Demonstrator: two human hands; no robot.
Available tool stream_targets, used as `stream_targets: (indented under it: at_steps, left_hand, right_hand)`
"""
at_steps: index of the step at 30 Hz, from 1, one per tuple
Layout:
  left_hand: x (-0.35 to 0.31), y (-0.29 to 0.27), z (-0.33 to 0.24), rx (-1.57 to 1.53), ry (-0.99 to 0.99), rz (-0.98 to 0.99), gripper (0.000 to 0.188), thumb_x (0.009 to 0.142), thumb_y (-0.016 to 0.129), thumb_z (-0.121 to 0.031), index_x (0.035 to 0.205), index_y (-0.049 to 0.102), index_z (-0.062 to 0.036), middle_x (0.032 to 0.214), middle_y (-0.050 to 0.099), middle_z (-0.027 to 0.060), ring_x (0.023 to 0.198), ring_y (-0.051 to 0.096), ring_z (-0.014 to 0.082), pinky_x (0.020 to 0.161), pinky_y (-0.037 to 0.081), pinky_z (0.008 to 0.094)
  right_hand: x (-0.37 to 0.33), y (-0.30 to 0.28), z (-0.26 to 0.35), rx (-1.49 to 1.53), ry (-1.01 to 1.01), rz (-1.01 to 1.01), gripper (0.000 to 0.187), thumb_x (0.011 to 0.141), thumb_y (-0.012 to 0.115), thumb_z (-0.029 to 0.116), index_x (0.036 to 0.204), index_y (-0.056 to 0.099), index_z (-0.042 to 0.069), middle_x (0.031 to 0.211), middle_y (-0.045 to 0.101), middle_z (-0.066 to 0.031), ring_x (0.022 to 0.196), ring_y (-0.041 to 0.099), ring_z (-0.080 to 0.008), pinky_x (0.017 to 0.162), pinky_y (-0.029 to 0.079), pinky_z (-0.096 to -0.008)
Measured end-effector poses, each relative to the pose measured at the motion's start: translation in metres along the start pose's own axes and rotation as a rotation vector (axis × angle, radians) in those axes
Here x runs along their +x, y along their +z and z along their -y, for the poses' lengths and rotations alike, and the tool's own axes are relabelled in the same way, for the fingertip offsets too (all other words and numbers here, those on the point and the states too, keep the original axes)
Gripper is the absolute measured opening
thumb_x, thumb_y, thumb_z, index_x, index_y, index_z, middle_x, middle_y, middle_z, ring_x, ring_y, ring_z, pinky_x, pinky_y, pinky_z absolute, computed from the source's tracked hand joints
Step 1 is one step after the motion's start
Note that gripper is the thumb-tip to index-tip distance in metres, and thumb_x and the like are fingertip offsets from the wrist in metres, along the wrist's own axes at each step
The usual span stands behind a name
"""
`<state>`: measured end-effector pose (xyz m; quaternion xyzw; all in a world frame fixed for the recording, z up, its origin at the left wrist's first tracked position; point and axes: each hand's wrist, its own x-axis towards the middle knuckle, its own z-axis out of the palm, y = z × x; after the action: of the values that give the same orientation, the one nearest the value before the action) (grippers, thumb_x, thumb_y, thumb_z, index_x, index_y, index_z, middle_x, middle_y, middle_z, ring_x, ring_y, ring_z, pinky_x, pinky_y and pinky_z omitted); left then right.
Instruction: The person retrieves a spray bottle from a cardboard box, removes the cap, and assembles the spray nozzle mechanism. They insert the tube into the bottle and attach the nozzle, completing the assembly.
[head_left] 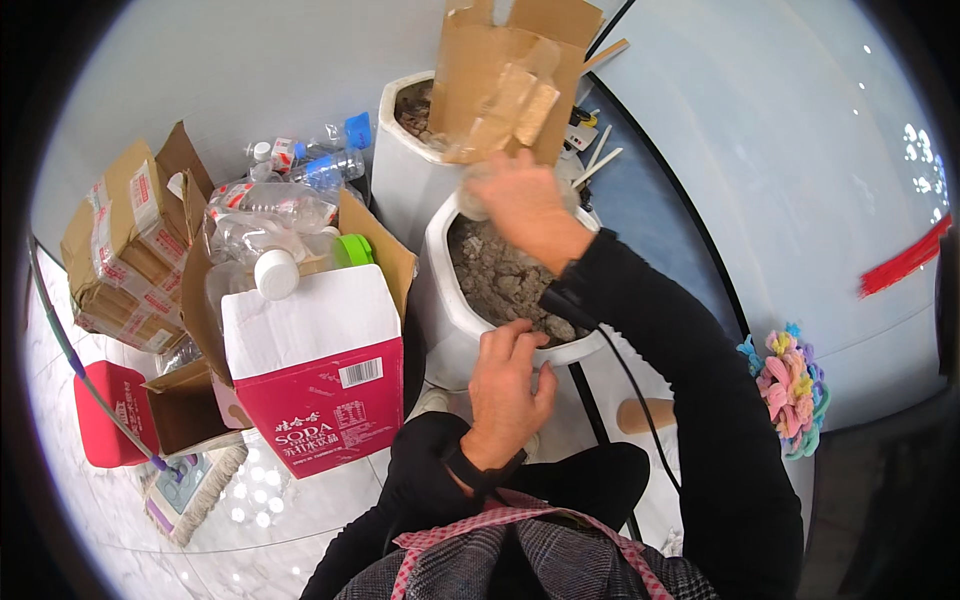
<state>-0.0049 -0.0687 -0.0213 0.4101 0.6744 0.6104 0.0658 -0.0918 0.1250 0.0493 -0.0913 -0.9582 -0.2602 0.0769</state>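
Observation:
A white planter [437,262] full of dry grey, lumpy soil [500,285] stands before me. My right hand [530,205] reaches over its far rim, fingers curled and slightly blurred. A pale, roundish, partly see-through thing [472,196] shows at those fingertips; its kind cannot be made out. My left hand [505,390] holds nothing. It is at the planter's near rim, with its fingers bent and apart and its fingertips by the soil's edge. Just past my right hand, a flattened brown cardboard box [460,75] with clear tape leans on a second planter [392,150].
On the left, a red-and-white carton [330,400] overflows with clear plastic bottles [280,205]. Taped cardboard boxes [125,250], a red container [110,415] and a mop [195,490] are beyond it. A dark cable [640,400] hangs near my right arm; pastel flowers [785,390] stand right.

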Motion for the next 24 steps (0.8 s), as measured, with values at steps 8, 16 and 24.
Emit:
stream_targets:
  at_steps: [8, 16, 24]
  left_hand:
    - [-0.001, 0.003, -0.005, 0.028, -0.011, -0.028, 0.031, 0.074, 0.07, -0.005, 0.105, 0.065, -0.0053, 0.118, 0.06, 0.0127, 0.107, 0.056, 0.0338, 0.086, 0.049, 0.0416]
    - [0.0, 0.007, -0.007, 0.043, -0.007, -0.009, 0.03, 0.074, 0.07, -0.006, 0.104, 0.066, -0.0059, 0.118, 0.061, 0.0122, 0.107, 0.056, 0.0337, 0.088, 0.049, 0.0425]
    - [0.0, 0.005, -0.005, 0.074, 0.0, -0.002, 0.03, 0.074, 0.07, -0.005, 0.104, 0.066, -0.0049, 0.118, 0.061, 0.0119, 0.106, 0.056, 0.0335, 0.087, 0.05, 0.0417]
  right_hand:
    - [-0.051, -0.043, -0.086, 0.162, 0.341, 0.236, 0.044, 0.077, 0.068, 0.017, 0.12, 0.07, 0.026, 0.113, 0.065, -0.0169, 0.102, 0.067, -0.0367, 0.087, 0.055, -0.0454]
    - [-0.012, -0.014, -0.087, 0.291, 0.359, 0.064, 0.048, 0.076, 0.068, 0.023, 0.124, 0.068, 0.024, 0.108, 0.069, -0.0156, 0.102, 0.067, -0.0348, 0.086, 0.055, -0.045]
    - [0.02, 0.001, -0.021, 0.435, 0.079, -0.139, 0.046, 0.074, 0.076, 0.024, 0.119, 0.069, 0.028, 0.103, 0.062, -0.011, 0.097, 0.063, -0.0333, 0.083, 0.055, -0.0444]
